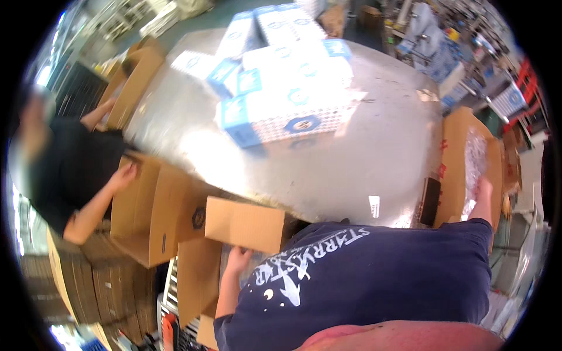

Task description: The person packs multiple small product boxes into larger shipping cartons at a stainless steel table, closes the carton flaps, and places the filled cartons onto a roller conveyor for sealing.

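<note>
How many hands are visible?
4: wearer's left hand by a cardboard flap, right hand at right carton, co-worker's near hand and far hand at left cartons; others may be hidden.

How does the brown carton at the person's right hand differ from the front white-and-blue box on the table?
The carton is brown with red marks; the box is white and blue with a dotted pattern. The carton is open, showing clear plastic by the right hand; the box looks closed. The carton stands at the table's right edge; the box rests on top.

Bright glare across metal table [386, 146] — washed-out boxes [295, 96], bent edges, black corners
</note>
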Demonstrator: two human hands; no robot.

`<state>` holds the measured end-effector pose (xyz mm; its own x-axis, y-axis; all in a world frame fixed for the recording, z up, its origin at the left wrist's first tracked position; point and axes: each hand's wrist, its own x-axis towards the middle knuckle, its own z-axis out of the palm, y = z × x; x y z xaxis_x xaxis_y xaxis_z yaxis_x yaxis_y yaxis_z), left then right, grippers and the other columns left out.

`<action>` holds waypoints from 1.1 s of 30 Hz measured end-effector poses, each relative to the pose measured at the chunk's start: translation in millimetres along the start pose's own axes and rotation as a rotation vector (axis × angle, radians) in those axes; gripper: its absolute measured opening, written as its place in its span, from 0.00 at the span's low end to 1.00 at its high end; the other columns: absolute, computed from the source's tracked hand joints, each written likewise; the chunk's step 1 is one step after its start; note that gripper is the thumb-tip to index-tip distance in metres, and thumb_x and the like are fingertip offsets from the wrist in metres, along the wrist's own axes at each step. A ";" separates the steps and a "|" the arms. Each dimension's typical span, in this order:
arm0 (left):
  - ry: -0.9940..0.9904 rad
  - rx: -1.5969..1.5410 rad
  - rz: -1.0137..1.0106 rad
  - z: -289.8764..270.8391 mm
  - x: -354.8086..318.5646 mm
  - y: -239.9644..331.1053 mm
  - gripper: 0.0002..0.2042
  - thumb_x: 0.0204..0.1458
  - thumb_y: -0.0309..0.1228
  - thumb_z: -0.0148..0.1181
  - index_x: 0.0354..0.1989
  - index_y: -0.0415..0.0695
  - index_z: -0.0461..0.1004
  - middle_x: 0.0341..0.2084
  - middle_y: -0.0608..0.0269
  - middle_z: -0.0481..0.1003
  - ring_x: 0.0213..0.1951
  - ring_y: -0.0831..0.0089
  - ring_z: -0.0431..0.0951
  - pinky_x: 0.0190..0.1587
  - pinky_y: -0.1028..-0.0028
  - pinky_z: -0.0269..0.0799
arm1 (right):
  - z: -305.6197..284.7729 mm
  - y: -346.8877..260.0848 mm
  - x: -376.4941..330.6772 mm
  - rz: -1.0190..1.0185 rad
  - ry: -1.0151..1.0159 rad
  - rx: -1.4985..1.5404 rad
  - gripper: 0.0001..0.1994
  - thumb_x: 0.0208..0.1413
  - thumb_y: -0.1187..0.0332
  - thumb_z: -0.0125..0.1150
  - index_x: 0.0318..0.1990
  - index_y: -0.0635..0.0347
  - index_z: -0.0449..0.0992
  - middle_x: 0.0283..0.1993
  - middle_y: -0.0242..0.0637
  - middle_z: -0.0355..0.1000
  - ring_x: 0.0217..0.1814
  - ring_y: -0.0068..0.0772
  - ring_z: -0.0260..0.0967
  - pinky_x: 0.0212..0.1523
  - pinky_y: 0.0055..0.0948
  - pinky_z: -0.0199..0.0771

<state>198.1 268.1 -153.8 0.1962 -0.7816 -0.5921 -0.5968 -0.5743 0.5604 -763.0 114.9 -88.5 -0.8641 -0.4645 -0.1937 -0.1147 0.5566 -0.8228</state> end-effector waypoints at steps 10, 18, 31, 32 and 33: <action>-0.278 0.074 0.139 -76.7 35.1 155.9 0.20 0.53 0.37 0.55 0.50 0.38 0.70 0.28 0.54 0.78 0.30 0.70 0.78 0.35 0.73 0.71 | 267.3 -313.9 -212.3 -1.116 -0.175 -0.311 0.18 0.52 0.65 0.53 0.51 0.57 0.71 0.52 0.43 0.69 0.56 0.43 0.65 0.54 0.33 0.64; 0.001 -0.729 0.262 -52.7 121.8 270.5 0.41 0.57 0.41 0.50 0.66 0.44 0.26 0.62 0.46 0.51 0.59 0.55 0.61 0.49 0.62 0.70 | 507.9 -362.9 -388.1 -1.305 -0.497 -0.782 0.41 0.49 0.40 0.53 0.64 0.57 0.52 0.59 0.52 0.61 0.57 0.49 0.63 0.54 0.38 0.65; -0.406 -0.914 0.077 -2.9 95.4 258.3 0.23 0.54 0.36 0.50 0.55 0.36 0.61 0.44 0.55 0.72 0.44 0.68 0.76 0.44 0.72 0.74 | 389.4 -149.4 -310.6 -0.044 -1.639 0.244 0.29 0.60 0.51 0.45 0.65 0.56 0.54 0.57 0.40 0.65 0.54 0.32 0.65 0.53 0.32 0.66; -0.363 -0.955 0.072 1.0 87.7 260.3 0.22 0.53 0.35 0.51 0.54 0.36 0.62 0.44 0.54 0.73 0.44 0.68 0.76 0.44 0.71 0.74 | 395.7 -153.2 -314.1 -0.068 -1.696 0.265 0.28 0.60 0.53 0.45 0.64 0.54 0.55 0.59 0.40 0.64 0.55 0.31 0.64 0.54 0.32 0.66; -0.328 -0.970 0.161 0.9 81.4 264.2 0.22 0.52 0.34 0.52 0.54 0.35 0.62 0.44 0.54 0.72 0.44 0.67 0.76 0.44 0.71 0.74 | 398.4 -158.7 -314.7 -0.106 -1.751 0.300 0.26 0.61 0.54 0.45 0.64 0.53 0.56 0.60 0.40 0.62 0.57 0.30 0.63 0.56 0.32 0.65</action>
<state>55.7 53.0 -54.5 -0.1392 -0.8453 -0.5158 0.3144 -0.5316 0.7865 -277.6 -101.7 -109.9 0.6447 -0.7184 -0.2614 0.1282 0.4387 -0.8895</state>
